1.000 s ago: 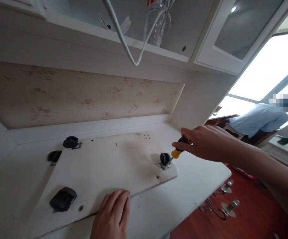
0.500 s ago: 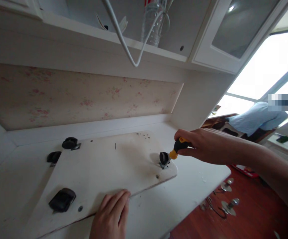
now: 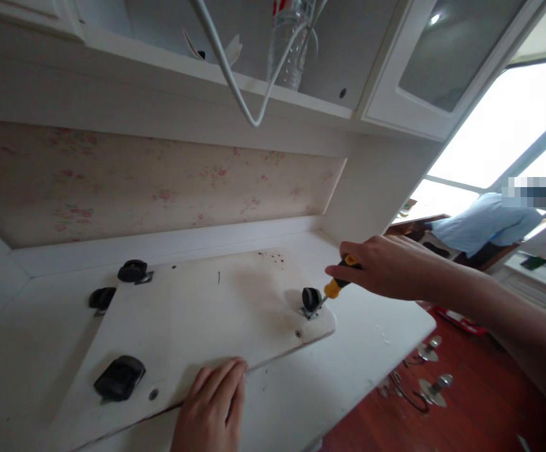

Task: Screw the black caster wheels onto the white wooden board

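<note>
Two hands are busy here, right?

Yes! The right hand (image 3: 386, 267) has its grip closed around a yellow and black screwdriver (image 3: 333, 289).

Where does the screwdriver point?

It leans down to the left, over the right end of a white board (image 3: 235, 320). Its thin metal part goes to the metal plate (image 3: 307, 313) at the foot of a small black wheel (image 3: 311, 298). The tip is too small for me to tell if it sits in a screw.

And the left hand (image 3: 213, 402)?

Its fingers rest on the front edge of the board. I can't see the thumb, so I can't tell if its grip pinches the edge.

What is the board lying on?

On a white table (image 3: 376, 326). Near its left end sits a big black wheel (image 3: 119, 378), and a back wheel (image 3: 132, 270) is at the far left corner. One more, a side wheel (image 3: 102, 297), is just by the left edge.

Anyone else around?

A person in a light blue top (image 3: 484, 223) bends over, well apart, by the bright window (image 3: 489, 138).
</note>
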`<state>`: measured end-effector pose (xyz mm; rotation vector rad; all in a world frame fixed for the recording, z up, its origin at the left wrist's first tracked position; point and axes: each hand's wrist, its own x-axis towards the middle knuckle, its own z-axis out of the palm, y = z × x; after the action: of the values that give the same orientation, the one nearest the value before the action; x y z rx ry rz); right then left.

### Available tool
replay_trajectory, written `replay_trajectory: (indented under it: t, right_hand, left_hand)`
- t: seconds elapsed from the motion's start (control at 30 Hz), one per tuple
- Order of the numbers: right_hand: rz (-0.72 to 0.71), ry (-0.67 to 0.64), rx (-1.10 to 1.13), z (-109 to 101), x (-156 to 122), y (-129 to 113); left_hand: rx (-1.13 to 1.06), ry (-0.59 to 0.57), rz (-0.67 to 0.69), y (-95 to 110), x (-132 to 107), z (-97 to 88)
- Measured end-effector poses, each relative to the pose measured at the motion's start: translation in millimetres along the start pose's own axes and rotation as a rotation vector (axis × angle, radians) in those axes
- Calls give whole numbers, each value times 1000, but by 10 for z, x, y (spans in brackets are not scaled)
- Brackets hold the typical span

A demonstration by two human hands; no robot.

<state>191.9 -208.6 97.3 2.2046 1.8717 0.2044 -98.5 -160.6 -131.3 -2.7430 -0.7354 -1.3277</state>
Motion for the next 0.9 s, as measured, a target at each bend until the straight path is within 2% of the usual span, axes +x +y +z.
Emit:
replay_trajectory:
  t: [0.07, 0.13, 0.23, 0.3, 0.43, 0.47, 0.6, 0.63, 0.77, 0.8, 0.9]
  right_hand:
    - [-129, -58, 181, 13, -12, 37]
    - [-184, -87, 227, 21, -24, 57]
    - [-26, -14, 2, 25, -27, 40]
    - [14, 12, -24, 21, -31, 23]
    - [-183, -65, 216, 21, -54, 17]
    - [-170, -55, 185, 28, -54, 10]
    - [39, 74, -62, 61, -26, -49]
    - [40, 88, -47, 63, -20, -61]
    - [-104, 43, 103, 52, -10, -95]
    - [-85, 42, 69, 49, -6, -106]
    - [90, 97, -105, 53, 15, -143]
  left_hand:
    - [14, -5, 33, -2, -3, -2]
    - [24, -27, 42, -2, -2, -9]
    - [26, -33, 13, 6, 6, -20]
    - [29, -18, 2, 9, 12, -25]
    - [44, -22, 29, 10, 17, -31]
    - [46, -25, 32, 11, 16, -31]
    - [68, -30, 49, 16, 9, -38]
    - [75, -38, 54, 16, 8, -42]
    - [74, -47, 45, 20, 17, -49]
    - [73, -41, 49, 25, 22, -47]
    - [73, -11, 60, 42, 34, -34]
